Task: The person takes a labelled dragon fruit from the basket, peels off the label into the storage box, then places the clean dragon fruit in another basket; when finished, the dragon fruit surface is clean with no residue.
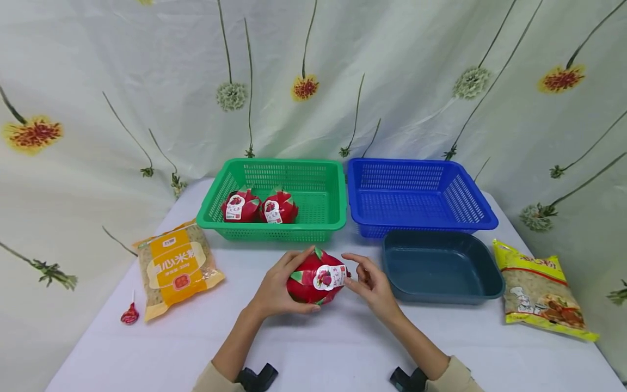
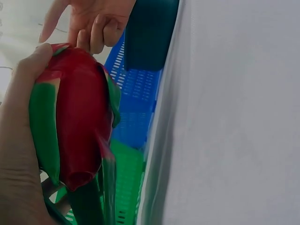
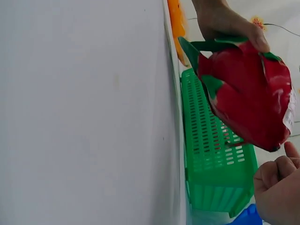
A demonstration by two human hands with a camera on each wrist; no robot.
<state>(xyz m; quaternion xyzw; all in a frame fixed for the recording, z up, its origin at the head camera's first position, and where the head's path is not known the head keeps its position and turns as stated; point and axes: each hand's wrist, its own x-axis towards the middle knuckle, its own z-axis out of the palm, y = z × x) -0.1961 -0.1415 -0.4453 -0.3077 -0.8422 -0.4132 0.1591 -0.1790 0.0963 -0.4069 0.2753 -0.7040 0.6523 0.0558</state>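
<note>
Item one: a plump oval dragon fruit [image 1: 306, 282], skin glossy crimson and smooth, with flat leaf-like scales ending in green; a white printed label [image 1: 330, 277] with a fruit picture on its face. Position: above the white cloth-covered surface [image 1: 333, 348], mid-way between the person's arms. The bare left hand [image 1: 280, 284] is clamped round its left end, thumb below and fingers above. The bare right hand [image 1: 372, 287] is beside the labelled end, index finger extended, the others loosely bent, gripping nothing; contact with the label cannot be told.

Item two: a green rectangular plastic basket [image 1: 271, 225], slotted walls, flared rim, containing two similar red labelled fruits [image 1: 251, 210] side by side.

Item three: a blue slotted plastic basket [image 1: 425, 222], same general form.

Item four: a dark teal, solid-walled basin [image 1: 443, 298], rounded corners, smooth finish, in front of item three.

Sundries: an orange-and-clear plastic food packet [image 1: 176, 267], left; a yellow-ended clear plastic packet [image 1: 543, 294], right; a red-wrapped lollipop [image 1: 129, 314], white stick.
</note>
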